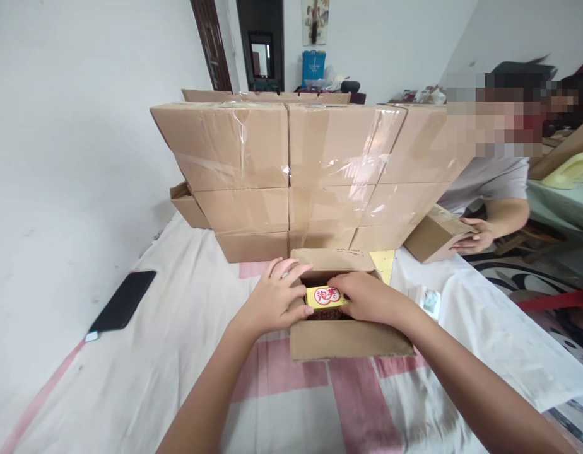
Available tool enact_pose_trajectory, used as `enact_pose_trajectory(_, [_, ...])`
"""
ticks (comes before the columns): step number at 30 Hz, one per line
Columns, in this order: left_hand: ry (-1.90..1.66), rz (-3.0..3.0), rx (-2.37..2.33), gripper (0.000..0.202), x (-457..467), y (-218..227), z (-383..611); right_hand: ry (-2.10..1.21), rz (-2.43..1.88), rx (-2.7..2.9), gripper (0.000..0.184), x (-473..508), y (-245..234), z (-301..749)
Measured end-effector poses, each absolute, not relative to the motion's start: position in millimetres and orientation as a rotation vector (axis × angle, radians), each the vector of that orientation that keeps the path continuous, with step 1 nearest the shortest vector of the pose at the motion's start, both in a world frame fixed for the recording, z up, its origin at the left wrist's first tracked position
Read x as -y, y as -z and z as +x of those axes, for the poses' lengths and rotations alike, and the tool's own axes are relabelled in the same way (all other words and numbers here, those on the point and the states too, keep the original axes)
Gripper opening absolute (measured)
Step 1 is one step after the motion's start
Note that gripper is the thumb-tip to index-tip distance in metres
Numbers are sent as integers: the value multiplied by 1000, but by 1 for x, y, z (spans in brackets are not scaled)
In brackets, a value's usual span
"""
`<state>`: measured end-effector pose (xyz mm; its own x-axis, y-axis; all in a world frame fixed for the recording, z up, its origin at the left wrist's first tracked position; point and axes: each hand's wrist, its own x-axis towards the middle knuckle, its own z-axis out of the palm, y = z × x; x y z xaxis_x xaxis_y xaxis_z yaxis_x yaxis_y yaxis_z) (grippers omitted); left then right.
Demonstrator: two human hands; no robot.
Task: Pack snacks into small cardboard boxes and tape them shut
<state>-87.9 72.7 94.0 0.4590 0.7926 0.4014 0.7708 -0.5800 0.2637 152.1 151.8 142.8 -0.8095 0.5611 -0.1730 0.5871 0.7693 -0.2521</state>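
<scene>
A small open cardboard box (348,340) sits on the cloth-covered table in front of me. Inside it lies a yellow packet (323,296) with a red and white label. My left hand (272,299) rests on the box's left rim, fingers curled over the edge and touching the packet's left end. My right hand (362,296) grips the packet's right end, fingers closed over it inside the box.
Behind the box rises a wall of taped cardboard cartons (310,170). A black phone (122,301) lies on the left of the white and pink cloth (144,378). At the right another person's hand (478,236) holds a small carton (433,234). A small white packet (430,301) lies nearby.
</scene>
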Motion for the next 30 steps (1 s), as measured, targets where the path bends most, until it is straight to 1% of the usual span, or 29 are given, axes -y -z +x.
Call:
enact_pose_trajectory(3, [-827,2642,-1390,37,-75,-90,-90,474,954,-2860,7,-151,-144,152])
enact_pose_trajectory(7, [-962,2640,-1315,37,-78,-83,-93,507,965,-2864,12,-149,-145,152])
enact_pose_trajectory(11, [-1189,2578,-1204,48,-79,-67,-91,451,950,-2848,19,-145,-146,150])
enact_pose_trajectory(14, [-1383,2386,-1213,57,-78,-51,-86,458,931,-2857,22,-146,-144,151])
enact_pose_trajectory(16, [-1443,2234,-1244,59,-77,-44,-81,489,933,-2863,23,-148,-143,153])
enact_pose_trajectory(20, [-1502,1857,-1208,49,-77,-42,-72,517,935,-2872,25,-149,-142,154])
enact_pose_trajectory(23, [-1531,1639,-1178,49,-77,-48,-72,482,943,-2870,23,-148,-141,153])
enact_pose_trajectory(26, [-1454,1815,-1158,55,-80,-53,-79,475,944,-2884,24,-148,-139,154])
enact_pose_trajectory(30, [-1314,2136,-1133,67,-83,-56,-87,505,958,-2919,34,-149,-131,155])
